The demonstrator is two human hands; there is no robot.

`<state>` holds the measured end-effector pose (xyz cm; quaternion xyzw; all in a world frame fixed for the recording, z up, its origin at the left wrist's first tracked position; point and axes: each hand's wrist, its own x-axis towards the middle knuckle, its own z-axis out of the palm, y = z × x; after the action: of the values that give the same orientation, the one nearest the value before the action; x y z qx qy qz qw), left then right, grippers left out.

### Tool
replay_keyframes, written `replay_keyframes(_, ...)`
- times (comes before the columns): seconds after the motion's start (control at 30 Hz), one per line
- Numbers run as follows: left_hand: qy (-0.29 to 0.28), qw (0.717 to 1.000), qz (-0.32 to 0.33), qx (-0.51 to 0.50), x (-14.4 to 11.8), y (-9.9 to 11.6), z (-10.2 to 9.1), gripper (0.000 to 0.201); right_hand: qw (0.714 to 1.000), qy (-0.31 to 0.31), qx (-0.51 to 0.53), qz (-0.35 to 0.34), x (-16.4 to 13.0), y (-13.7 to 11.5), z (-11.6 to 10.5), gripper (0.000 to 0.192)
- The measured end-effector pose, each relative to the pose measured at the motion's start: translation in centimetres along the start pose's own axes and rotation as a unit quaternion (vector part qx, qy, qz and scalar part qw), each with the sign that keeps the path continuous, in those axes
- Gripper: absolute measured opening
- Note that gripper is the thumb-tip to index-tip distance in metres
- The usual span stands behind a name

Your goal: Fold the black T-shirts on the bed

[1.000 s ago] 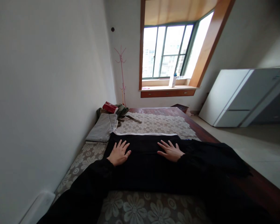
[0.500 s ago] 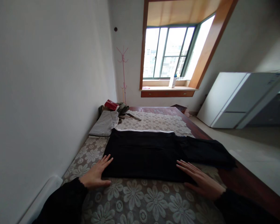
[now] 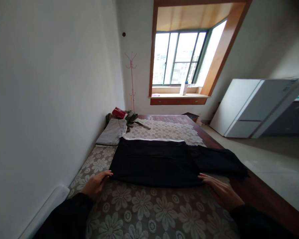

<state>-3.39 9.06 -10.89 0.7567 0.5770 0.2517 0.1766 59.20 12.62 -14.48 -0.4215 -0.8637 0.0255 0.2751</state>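
A black garment (image 3: 154, 162) lies spread on the flowered table cover (image 3: 142, 204), with a white strip along its far edge. Its near left corner is pinched in my left hand (image 3: 96, 184), fingers closed together. My right hand (image 3: 221, 191) grips the near right corner, thumb beneath and mostly hidden. Between the hands the near edge sags slightly in a curve. More folded black cloth (image 3: 219, 161) extends from the garment's right side toward the table's edge; whether it is one piece with it I cannot tell.
Grey folded cloth (image 3: 111, 132), a red item (image 3: 119, 113) and a dark strapped bag (image 3: 131, 116) sit at the far left by the wall. A pink coat stand (image 3: 132, 79) rises behind. A white fridge (image 3: 246, 106) stands right, past the reddish table edge (image 3: 264, 192).
Both hands went from lying flat and spread on the cloth to pinching its near corners. The near edge has shifted slightly away and now curves.
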Motion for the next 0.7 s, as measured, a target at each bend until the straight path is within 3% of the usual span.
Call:
replay_keyframes(0.13, 0.068, 0.998, -0.011, -0.013, -1.3, 1.2, -1.2, 0.033, 0.997, 0.030, 0.027, 0.061, -0.4, -0.8, -1.9, 0.027)
replay_keyframes(0.3, 0.188, 0.980, -0.053, -0.022, -5.6, 4.4, -3.7, 0.031, 0.992, 0.070, 0.063, 0.090, -2.4, -2.7, -6.0, 0.024)
replay_keyframes(0.4, 0.221, 0.971, -0.086, -0.012, -5.7, 6.2, -5.5, 0.033, 0.986, 0.076, 0.075, 0.130, -1.0, -3.8, -7.9, 0.022)
replay_keyframes(0.53, 0.198, 0.972, -0.115, 0.048, -0.8, 6.9, -6.8, 0.035, 0.977, 0.015, 0.078, 0.198, 5.9, -3.2, -7.7, 0.030)
replay_keyframes(0.7, 0.103, 0.964, -0.175, 0.170, 7.3, 4.4, -4.5, 0.032, 0.980, -0.042, 0.031, 0.190, 14.5, -0.1, -2.8, 0.025)
